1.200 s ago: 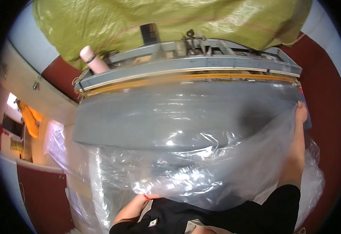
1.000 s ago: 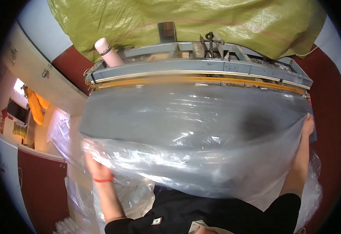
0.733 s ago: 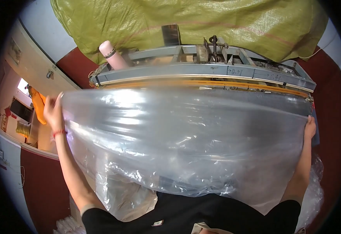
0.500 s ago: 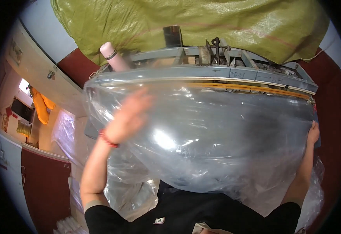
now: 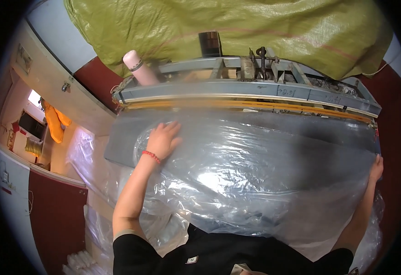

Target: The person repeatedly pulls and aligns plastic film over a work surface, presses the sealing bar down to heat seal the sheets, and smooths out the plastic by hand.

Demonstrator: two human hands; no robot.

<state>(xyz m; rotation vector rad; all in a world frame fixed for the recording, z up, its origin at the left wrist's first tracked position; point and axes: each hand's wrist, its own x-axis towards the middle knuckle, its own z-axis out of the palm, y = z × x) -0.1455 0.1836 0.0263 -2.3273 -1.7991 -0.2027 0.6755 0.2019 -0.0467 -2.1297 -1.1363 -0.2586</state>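
A large clear plastic sheet (image 5: 237, 183) lies over the grey worktop (image 5: 122, 133) of a long sealing-type bench and hangs down toward my body. My left hand (image 5: 164, 139), a red bead bracelet at its wrist, rests palm down on the sheet's left part, fingers stretched out. At the right end of the worktop my right hand (image 5: 376, 169) pinches the sheet's edge; its fingertips are partly hidden. Beyond the worktop runs a grey metal frame (image 5: 186, 90) with an orange strip (image 5: 278, 106) along its near side.
A pink flask (image 5: 139, 66) stands at the frame's left, with a dark phone-like slab (image 5: 209, 44) behind the frame. A yellow-green woven tarp (image 5: 237, 16) covers the back. More plastic film (image 5: 99, 224) lies low at the left, near an open doorway. A metal clamp (image 5: 262, 64) sits on the frame.
My left hand has come down and slightly right onto the sheet. The sheet's left and far edges have drawn in, baring the worktop's left end and orange strip. My right hand stays at the right edge.
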